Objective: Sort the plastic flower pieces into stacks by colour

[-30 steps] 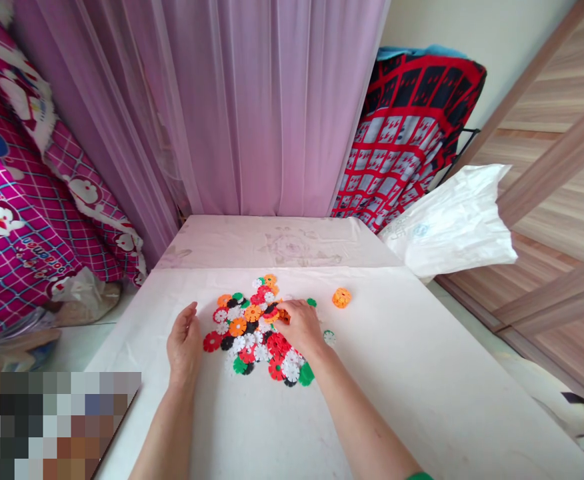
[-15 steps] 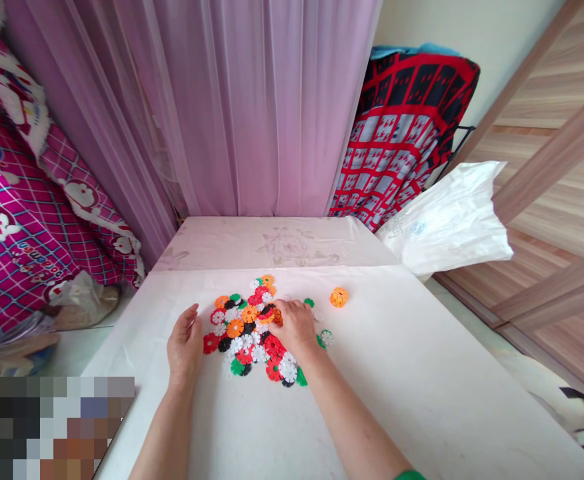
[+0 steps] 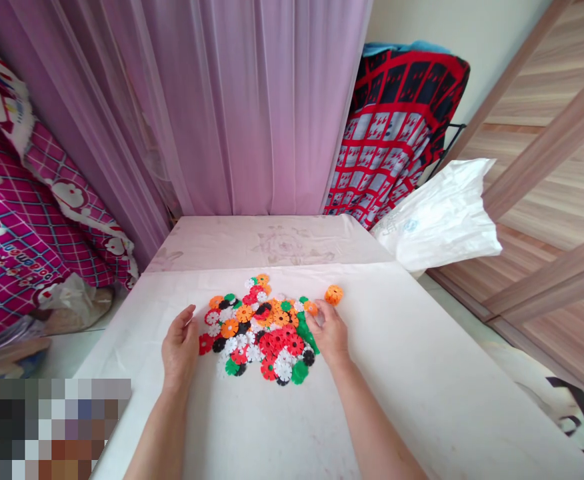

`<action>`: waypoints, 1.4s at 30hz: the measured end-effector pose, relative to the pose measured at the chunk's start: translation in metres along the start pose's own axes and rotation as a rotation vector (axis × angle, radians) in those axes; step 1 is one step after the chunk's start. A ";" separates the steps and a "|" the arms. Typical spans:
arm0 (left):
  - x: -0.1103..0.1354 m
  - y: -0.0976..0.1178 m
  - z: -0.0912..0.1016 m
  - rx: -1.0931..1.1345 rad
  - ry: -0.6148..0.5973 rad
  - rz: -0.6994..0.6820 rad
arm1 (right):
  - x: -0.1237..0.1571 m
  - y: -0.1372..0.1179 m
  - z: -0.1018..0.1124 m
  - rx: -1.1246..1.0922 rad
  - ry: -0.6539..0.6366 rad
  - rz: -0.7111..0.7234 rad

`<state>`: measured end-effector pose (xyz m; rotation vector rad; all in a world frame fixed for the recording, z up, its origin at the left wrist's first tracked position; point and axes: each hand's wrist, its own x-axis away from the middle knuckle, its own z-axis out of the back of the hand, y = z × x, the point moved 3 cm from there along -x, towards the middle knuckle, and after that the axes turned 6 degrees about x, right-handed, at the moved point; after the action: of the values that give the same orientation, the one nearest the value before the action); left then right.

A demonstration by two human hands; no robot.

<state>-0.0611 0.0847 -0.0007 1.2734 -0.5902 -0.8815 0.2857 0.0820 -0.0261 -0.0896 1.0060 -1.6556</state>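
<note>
A heap of snowflake discs in red, white, orange, green and black lies on the white table between my hands. My right hand is at the heap's right edge, its thumb and fingers closed on an orange snowflake disc. Just beyond those fingertips stands a small stack of orange discs, apart from the heap. To the left, my left hand rests on its side on the table, holding nothing, its fingers loosely bent and the thumb apart.
The table has a floral cloth along its far end. A white plastic bag leans at the far right corner. Behind are a purple curtain and a red-and-black patterned cloth. A pink checked cover hangs at the left.
My right hand has moved right from the middle of the heap, with an orange disc now at its fingertips. My left hand has stayed nearly in place. The view has shifted slightly.
</note>
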 end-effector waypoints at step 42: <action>0.004 0.012 0.000 -0.031 0.016 0.016 | 0.016 -0.100 -0.011 0.216 -0.323 0.308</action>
<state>-0.0561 0.0815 0.0102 1.2454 -0.5716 -0.8631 0.1977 0.0742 0.0250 -0.0529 0.5615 -1.4010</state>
